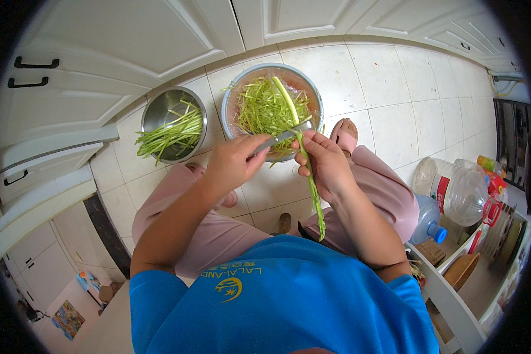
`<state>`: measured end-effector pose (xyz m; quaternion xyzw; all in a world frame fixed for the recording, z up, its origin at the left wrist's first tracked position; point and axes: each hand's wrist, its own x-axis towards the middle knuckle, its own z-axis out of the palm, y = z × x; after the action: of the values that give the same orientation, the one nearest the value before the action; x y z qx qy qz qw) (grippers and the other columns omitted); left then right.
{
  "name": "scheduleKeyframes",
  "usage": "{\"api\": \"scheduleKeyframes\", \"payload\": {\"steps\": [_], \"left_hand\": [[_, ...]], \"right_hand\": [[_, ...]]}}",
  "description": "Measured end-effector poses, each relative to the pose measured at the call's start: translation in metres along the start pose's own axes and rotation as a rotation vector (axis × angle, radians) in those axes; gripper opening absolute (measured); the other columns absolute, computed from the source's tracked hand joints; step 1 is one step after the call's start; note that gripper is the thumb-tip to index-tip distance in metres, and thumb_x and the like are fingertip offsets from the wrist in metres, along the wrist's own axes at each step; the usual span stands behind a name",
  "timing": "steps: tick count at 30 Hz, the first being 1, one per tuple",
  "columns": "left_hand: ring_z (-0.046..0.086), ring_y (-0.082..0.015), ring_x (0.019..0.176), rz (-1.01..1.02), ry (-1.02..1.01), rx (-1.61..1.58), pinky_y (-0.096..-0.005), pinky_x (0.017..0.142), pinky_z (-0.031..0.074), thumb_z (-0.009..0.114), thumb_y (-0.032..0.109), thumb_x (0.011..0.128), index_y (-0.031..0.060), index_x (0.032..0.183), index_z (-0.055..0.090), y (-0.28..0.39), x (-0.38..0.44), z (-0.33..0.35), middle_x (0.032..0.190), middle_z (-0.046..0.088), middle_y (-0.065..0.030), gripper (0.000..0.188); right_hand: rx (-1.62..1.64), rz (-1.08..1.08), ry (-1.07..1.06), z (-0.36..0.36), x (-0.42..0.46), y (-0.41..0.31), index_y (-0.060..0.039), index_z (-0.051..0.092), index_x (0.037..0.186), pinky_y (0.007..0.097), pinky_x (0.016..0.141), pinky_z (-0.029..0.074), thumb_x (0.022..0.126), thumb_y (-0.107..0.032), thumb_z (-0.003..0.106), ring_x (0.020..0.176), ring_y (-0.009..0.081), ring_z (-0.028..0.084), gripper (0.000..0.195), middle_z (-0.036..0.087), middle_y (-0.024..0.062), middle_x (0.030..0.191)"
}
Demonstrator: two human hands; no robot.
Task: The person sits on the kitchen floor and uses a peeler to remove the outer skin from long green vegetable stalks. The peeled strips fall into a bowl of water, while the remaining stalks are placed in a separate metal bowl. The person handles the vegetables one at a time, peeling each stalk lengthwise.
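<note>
My left hand (238, 161) grips the handle of a metal peeler (279, 139), whose head lies across an asparagus spear (309, 170). The spear is held by my right hand (325, 161), its pale peeled stalk end pointing away over a lined basin (227, 116) and its green tip hanging towards my lap. Inside the basin is a heap of thin green peelings (265, 106). To its left stands a stainless steel bowl (146, 119) with several green spears (177, 131) in it, some sticking out over the near rim.
White cabinets (128, 35) line the far and left sides of the tiled floor (389, 132). My knees are on both sides below the basin, a sandalled foot (346, 135) close to its right. Large plastic bottles (453, 190) and an open drawer (451, 296) are at the right.
</note>
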<state>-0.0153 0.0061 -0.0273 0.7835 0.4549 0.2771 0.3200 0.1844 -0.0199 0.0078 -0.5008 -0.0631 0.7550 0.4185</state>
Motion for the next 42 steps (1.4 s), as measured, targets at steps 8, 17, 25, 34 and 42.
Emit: {"api": "scheduleKeyframes", "payload": {"steps": [8,17,25,34,42], "left_hand": [[0.063,-0.028,0.063,-0.116,0.112,0.191,-0.037,0.056,0.049,0.065,0.018,0.083,0.0114,0.102,0.066,-0.021,0.022,-0.013,0.078,0.066,-0.011,0.021],[0.064,-0.0263,0.064,-0.196,0.182,0.083,-0.0353,0.056,0.05,0.067,0.016,0.081,0.0104,0.103,0.066,-0.016,0.022,-0.016,0.077,0.066,-0.0123,0.022],[0.064,-0.0237,0.062,0.019,-0.057,-0.065,-0.0331,0.054,0.05,0.068,0.014,0.08,0.0124,0.103,0.067,-0.006,0.002,-0.009,0.078,0.066,-0.0097,0.024],[0.063,-0.024,0.061,-0.093,0.03,0.101,-0.0333,0.054,0.049,0.068,0.015,0.08,0.0123,0.103,0.067,-0.017,0.014,-0.017,0.079,0.066,-0.0093,0.023],[0.064,-0.0265,0.062,-0.164,0.212,0.086,-0.0343,0.056,0.049,0.066,0.015,0.082,0.0093,0.102,0.066,-0.024,0.029,-0.015,0.075,0.065,-0.0126,0.021]], "right_hand": [[-0.038,0.011,-0.009,-0.008,-0.006,0.002,-0.0029,0.05,0.118,0.0192,0.047,0.037,0.097,-0.012,0.044,0.062,0.0073,0.047,0.023,0.057,0.002,0.088],[-0.039,-0.009,-0.015,-0.004,-0.006,-0.001,-0.0022,0.048,0.122,0.0208,0.05,0.042,0.097,-0.012,0.044,0.064,0.0082,0.049,0.027,0.058,0.0031,0.088],[-0.076,-0.06,-0.028,0.003,0.0,-0.007,-0.0044,0.047,0.12,0.0198,0.048,0.04,0.095,-0.01,0.048,0.064,0.0088,0.049,0.025,0.059,0.0053,0.09],[-0.13,-0.021,-0.051,-0.004,-0.007,-0.004,-0.0045,0.048,0.125,0.0181,0.047,0.037,0.094,-0.009,0.052,0.062,0.0072,0.047,0.031,0.057,0.0044,0.09],[-0.187,-0.009,-0.094,-0.01,-0.01,-0.001,-0.0009,0.046,0.126,0.0208,0.053,0.048,0.095,-0.007,0.048,0.065,0.0096,0.055,0.032,0.061,0.0087,0.093]]}}
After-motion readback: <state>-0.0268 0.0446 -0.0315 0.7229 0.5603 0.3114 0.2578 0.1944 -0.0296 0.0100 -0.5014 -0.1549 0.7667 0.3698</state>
